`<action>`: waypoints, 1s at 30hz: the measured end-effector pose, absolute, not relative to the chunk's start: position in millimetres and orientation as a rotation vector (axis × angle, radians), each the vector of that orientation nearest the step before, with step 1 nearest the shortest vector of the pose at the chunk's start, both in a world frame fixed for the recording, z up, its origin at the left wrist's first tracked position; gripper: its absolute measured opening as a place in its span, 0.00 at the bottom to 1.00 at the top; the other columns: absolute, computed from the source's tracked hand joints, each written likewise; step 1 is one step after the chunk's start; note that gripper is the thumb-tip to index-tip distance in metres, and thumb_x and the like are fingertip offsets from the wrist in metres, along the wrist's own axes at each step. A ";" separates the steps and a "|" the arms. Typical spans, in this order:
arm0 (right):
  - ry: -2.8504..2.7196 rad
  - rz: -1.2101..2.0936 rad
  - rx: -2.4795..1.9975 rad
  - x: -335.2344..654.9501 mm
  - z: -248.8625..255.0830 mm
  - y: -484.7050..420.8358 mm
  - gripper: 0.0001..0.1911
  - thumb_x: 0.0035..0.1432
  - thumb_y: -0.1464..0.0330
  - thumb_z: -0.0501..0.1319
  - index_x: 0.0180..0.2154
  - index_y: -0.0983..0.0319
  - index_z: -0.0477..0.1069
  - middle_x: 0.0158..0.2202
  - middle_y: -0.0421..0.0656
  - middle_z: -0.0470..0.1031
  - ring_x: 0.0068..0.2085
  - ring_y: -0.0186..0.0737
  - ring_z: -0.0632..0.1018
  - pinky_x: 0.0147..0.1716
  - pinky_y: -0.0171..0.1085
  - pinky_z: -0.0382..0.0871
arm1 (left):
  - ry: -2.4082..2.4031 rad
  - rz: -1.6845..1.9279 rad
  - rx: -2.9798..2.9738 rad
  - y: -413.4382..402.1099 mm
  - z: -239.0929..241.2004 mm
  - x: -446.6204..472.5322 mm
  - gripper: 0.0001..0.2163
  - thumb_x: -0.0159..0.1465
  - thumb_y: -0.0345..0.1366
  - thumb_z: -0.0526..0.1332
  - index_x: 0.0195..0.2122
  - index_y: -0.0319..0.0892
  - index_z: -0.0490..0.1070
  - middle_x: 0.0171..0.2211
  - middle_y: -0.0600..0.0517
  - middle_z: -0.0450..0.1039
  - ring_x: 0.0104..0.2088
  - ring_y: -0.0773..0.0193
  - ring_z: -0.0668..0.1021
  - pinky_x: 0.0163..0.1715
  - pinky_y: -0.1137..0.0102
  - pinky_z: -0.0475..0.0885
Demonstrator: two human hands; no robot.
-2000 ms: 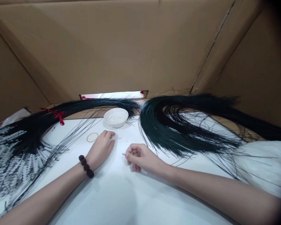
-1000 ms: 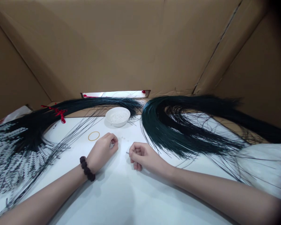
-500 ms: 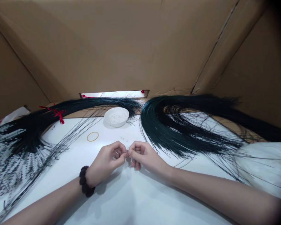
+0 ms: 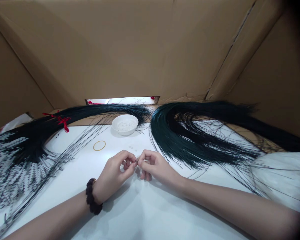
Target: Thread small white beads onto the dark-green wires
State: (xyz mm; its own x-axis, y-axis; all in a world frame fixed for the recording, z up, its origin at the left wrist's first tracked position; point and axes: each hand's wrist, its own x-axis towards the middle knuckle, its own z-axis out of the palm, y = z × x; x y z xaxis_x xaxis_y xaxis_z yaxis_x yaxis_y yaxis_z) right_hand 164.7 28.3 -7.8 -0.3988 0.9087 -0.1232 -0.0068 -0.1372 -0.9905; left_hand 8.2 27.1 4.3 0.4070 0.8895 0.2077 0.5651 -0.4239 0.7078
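Note:
My left hand (image 4: 118, 173) and my right hand (image 4: 153, 165) meet fingertip to fingertip low over the white table (image 4: 145, 216). Each is closed in a pinch. Something tiny and dark sits between the fingertips, too small to name. A dark scrunchie (image 4: 92, 196) circles my left wrist. Just beyond my hands lie a few small pale bits (image 4: 131, 147). Farther back stands a shallow white bowl (image 4: 125, 125) with small pale pieces in it.
At right curves a thick bundle of dark strands (image 4: 180, 146), beside a clear plastic bag (image 4: 285, 176). At left, dark strands (image 4: 85, 111) tied with red ribbon (image 4: 62, 121) carry white pieces. A yellow rubber band (image 4: 99, 145) lies nearby. Cardboard walls (image 4: 125, 50) enclose the table.
My left hand has shifted slightly to the right, its fingertips closer against those of my right hand. My right hand has barely moved.

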 end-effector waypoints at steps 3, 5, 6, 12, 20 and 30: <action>-1.415 1.629 -1.062 164.2 -7.1 28.2 0.02 0.47 0.73 0.53 0.24 0.63 0.60 0.14 0.36 0.66 0.16 0.28 0.67 0.15 0.27 0.58 | 1.217 0.813 2.049 26.9 4.9 8.2 0.03 0.57 0.31 0.53 0.30 0.40 0.65 0.28 0.54 0.68 0.27 0.69 0.71 0.29 0.73 0.66; -1.427 1.631 -1.064 164.1 -6.8 28.0 0.02 0.46 0.74 0.52 0.24 0.63 0.61 0.14 0.36 0.66 0.16 0.27 0.66 0.15 0.27 0.58 | 1.176 0.818 1.935 27.9 4.6 7.6 0.02 0.57 0.31 0.53 0.30 0.40 0.64 0.27 0.53 0.68 0.28 0.68 0.72 0.30 0.73 0.66; -1.430 1.633 -1.065 164.2 -6.6 27.8 0.02 0.46 0.74 0.52 0.24 0.64 0.61 0.14 0.36 0.66 0.16 0.27 0.66 0.15 0.27 0.57 | 1.151 0.818 1.871 28.7 4.2 7.3 0.02 0.57 0.31 0.53 0.30 0.39 0.64 0.27 0.53 0.68 0.28 0.68 0.72 0.30 0.73 0.66; -1.445 1.639 -1.077 164.8 -5.3 28.0 0.02 0.44 0.74 0.52 0.23 0.64 0.62 0.14 0.36 0.65 0.17 0.28 0.67 0.15 0.27 0.58 | 1.032 0.805 1.565 34.1 2.6 6.3 0.01 0.56 0.30 0.55 0.28 0.39 0.63 0.23 0.56 0.66 0.22 0.72 0.69 0.24 0.75 0.65; -1.422 1.657 -1.076 164.6 -2.8 27.9 0.02 0.44 0.73 0.53 0.22 0.65 0.62 0.17 0.37 0.66 0.17 0.27 0.68 0.15 0.26 0.58 | 0.955 0.775 1.437 37.7 4.0 6.6 0.05 0.54 0.34 0.58 0.28 0.38 0.64 0.21 0.56 0.67 0.20 0.73 0.67 0.20 0.76 0.63; -1.373 1.664 -1.038 166.1 -1.9 28.0 0.03 0.45 0.73 0.53 0.22 0.65 0.63 0.19 0.37 0.68 0.17 0.26 0.67 0.14 0.26 0.57 | 0.954 0.734 1.415 38.7 7.6 6.3 0.07 0.55 0.37 0.58 0.30 0.37 0.66 0.23 0.54 0.68 0.22 0.71 0.68 0.24 0.75 0.63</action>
State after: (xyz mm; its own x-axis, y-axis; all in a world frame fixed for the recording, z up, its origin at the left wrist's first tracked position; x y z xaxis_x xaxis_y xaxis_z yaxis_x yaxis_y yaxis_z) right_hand 166.1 28.0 -1.9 -0.4076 0.9034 -0.1329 -0.0411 -0.1635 -0.9857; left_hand 6.3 38.7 7.6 0.4613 0.8808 -0.1067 0.1234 0.0555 0.9908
